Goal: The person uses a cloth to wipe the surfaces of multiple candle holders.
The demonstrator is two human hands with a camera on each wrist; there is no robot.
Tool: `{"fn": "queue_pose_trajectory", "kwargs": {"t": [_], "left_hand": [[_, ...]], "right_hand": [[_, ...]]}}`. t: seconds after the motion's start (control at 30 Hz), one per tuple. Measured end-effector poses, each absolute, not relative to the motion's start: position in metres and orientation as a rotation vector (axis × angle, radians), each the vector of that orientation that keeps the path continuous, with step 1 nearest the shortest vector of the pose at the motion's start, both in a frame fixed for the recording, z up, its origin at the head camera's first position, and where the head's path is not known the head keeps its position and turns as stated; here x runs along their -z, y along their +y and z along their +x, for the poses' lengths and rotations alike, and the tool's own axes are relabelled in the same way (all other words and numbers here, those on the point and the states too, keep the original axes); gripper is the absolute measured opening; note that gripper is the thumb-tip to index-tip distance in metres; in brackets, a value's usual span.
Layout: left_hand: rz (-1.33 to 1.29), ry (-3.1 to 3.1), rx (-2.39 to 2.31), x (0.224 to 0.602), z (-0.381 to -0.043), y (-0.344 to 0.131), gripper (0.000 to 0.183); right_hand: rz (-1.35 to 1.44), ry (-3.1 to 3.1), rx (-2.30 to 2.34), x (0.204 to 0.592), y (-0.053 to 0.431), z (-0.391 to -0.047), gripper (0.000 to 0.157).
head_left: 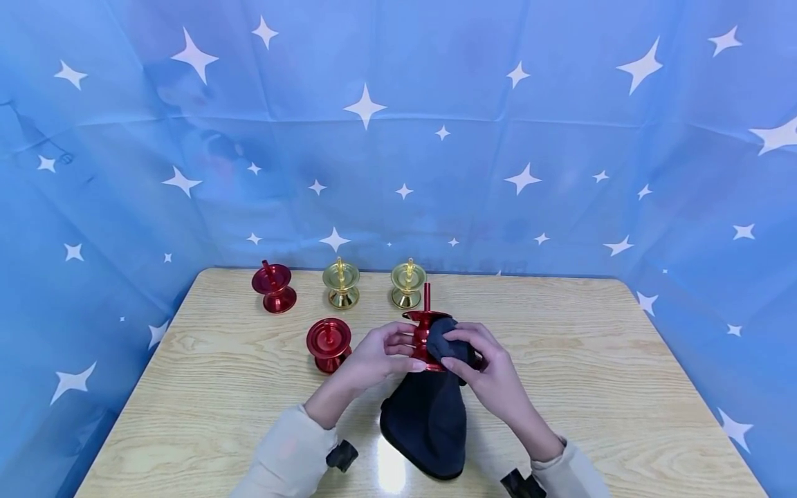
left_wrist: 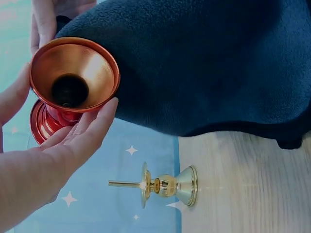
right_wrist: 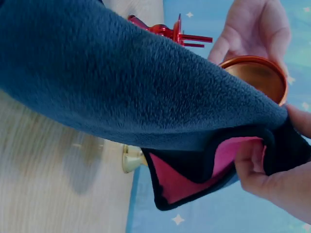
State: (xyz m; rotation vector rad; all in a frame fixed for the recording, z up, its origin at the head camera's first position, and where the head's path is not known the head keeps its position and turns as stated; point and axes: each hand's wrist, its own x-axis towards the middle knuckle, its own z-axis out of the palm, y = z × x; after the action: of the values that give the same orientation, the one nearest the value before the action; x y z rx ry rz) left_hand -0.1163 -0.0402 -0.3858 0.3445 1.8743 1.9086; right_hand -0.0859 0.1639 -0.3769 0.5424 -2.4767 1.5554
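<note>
A shiny red candle holder [head_left: 422, 339] with a dish and an upright post is held above the table in my left hand [head_left: 376, 356], thumb and fingers around its base. In the left wrist view its hollow underside [left_wrist: 99, 73] faces the camera. My right hand [head_left: 495, 370] pinches a dark plush cloth [head_left: 429, 429] and presses a fold of it against the holder's right side. The cloth's lower part hangs toward the table's near side. Its pink reverse side [right_wrist: 180, 177] shows in the right wrist view, where the right hand's fingers [right_wrist: 252, 167] tuck into a fold.
Left of my left hand stands another red candle holder [head_left: 328, 344]. Along the back of the table [head_left: 591, 387] are a third red one [head_left: 275, 287], a gold one [head_left: 342, 283] and a second gold one [head_left: 407, 283]. A blue star-patterned curtain [head_left: 398, 152] hangs behind.
</note>
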Motion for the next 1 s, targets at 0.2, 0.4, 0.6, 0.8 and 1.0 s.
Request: {"fn": "queue_pose_trajectory", "kwargs": {"t": [0.2,0.4,0.6,0.8,1.0], "left_hand": [[0.366,1.668,-2.016,0.388,-0.117,-0.044,0.051],[0.354,1.539,-2.065,0.385,-0.117,-0.044,0.058],[0.373,1.644,-2.017,0.384,-0.116,-0.043,0.054],[0.400,1.912,-1.906,0.386,-0.115,-0.036,0.051],[0.388,2.007,-1.859,0.389,-0.115,-0.031,0.051]], "right_hand": [[0.456,-2.461,-1.742,0.384,0.170,-0.087,0.028],[0.282,-2.436,-1.912,0.388,0.172,-0.087,0.031],[0.318,-2.393,-1.867,0.390,0.170,-0.087,0.029],[0.351,-2.363,-1.681,0.385,0.165,-0.087,0.030],[0.484,-2.376,-1.519,0.380,0.159,-0.084,0.030]]}}
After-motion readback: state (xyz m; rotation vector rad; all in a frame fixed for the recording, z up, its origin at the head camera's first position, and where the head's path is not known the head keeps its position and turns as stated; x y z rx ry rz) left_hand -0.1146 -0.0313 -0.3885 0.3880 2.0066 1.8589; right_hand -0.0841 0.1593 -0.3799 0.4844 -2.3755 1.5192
